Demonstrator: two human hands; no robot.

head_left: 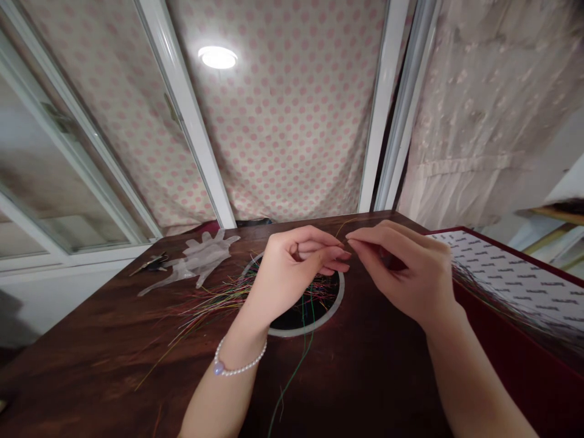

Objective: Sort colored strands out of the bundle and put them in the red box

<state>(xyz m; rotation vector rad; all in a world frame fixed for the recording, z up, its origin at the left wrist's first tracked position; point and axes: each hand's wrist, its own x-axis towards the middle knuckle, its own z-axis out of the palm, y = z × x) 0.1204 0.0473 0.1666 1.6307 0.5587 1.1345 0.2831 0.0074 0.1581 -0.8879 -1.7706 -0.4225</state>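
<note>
My left hand (pixel 292 267) and my right hand (pixel 406 264) meet fingertip to fingertip above the table, each in a pinch. A fine yellowish wire (pixel 345 227) sticks up from between them; its ends are too thin to follow. Under my left hand lies a round dark disc with a pale rim (pixel 285 333), partly hidden by the hand. Across it rests a loose bundle of thin coloured wires (pixel 210 299), fanning out to the left. A green wire (pixel 294 372) trails from the disc toward the front edge.
Left of the disc lie a clear plastic glove (pixel 203 258) and a set of keys (pixel 152 264) on the dark wooden table (pixel 86 365). At the right, a dark red box (pixel 506 359) with white printed lining holds more thin wires (pixel 497 298). Curtained sliding doors (pixel 292 121) stand behind.
</note>
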